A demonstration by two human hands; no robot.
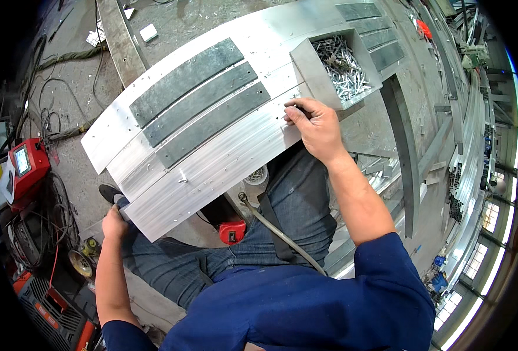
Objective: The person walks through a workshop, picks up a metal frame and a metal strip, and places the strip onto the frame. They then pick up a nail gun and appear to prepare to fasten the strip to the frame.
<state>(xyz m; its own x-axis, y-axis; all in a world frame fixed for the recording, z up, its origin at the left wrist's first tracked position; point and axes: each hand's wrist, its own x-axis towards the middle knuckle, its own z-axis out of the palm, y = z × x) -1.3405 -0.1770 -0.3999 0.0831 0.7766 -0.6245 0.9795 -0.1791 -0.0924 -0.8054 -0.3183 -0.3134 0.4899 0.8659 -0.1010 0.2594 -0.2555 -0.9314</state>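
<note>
My right hand (317, 128) is closed in a pinch over the near edge of a pale aluminium panel (224, 161), close to a metal tray. What its fingertips hold, if anything, is too small to make out. The tray (313, 70) is heaped with rivets (344, 67). Down by the panel's left corner, my left hand (114, 224) rests near my knee, its fingers mostly hidden. Several dark grey strips with end holes, such as this strip (212, 126), lie across the panel. One loose rivet (183, 177) and small shavings are scattered on the bare metal.
Between my legs are a red tape measure (232, 233) and a small container of rivets (256, 175). A hose (279, 234) crosses my right thigh. Red machines (28, 167) and tangled cables stand at left. A long dark metal bar (405, 152) and stacked profiles lie at right.
</note>
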